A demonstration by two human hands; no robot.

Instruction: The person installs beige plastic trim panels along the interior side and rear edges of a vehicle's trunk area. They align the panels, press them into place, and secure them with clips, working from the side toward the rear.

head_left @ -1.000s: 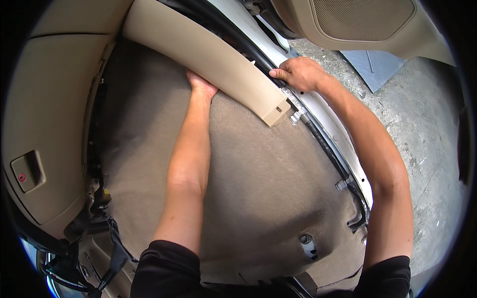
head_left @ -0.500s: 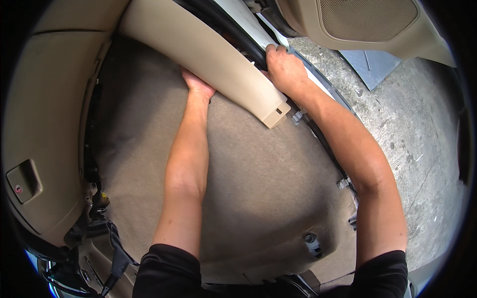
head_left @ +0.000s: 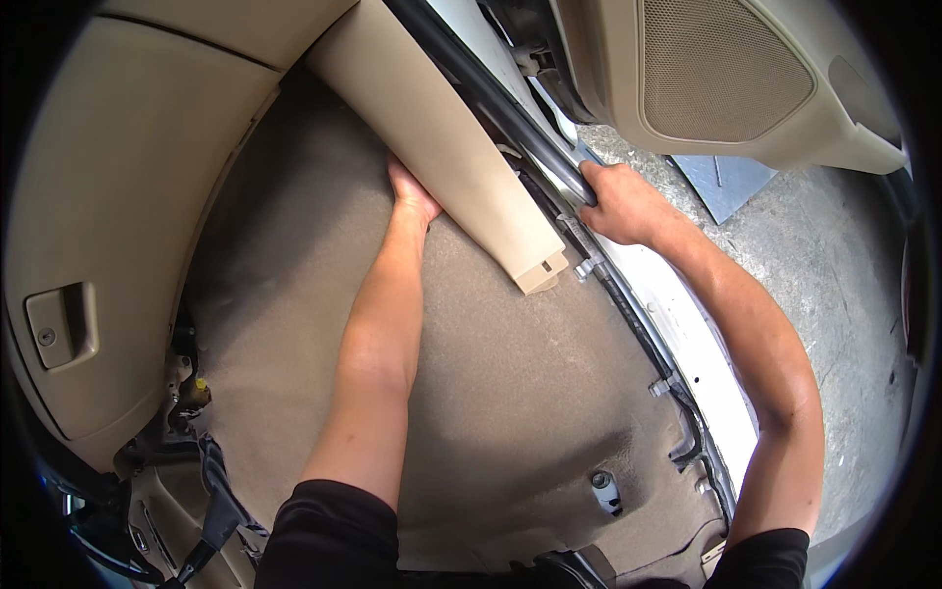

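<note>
A long beige sill trim panel (head_left: 432, 137) slants across the footwell, its notched near end raised beside the wiring. My left hand (head_left: 414, 196) holds the panel's left edge from below, with its fingers hidden under it. Along the door opening runs a black rubber door seal (head_left: 535, 144). My right hand (head_left: 626, 206) is closed around the seal's near end, right of the panel. Below that hand, a black wiring harness (head_left: 620, 297) with a white clip (head_left: 586, 268) lies along the white sill (head_left: 677, 329).
Brown carpet (head_left: 510, 383) covers the floor, with a cutout (head_left: 606, 493) near its front. A beige glove box (head_left: 128, 226) stands at left. The open door (head_left: 726, 74) overhangs the upper right. A grey plate (head_left: 724, 187) lies on the concrete (head_left: 849, 304) outside.
My right hand has moved down and to the right, away from the panel, with the seal in it. More sill and harness now show. The whole view has shifted slightly.
</note>
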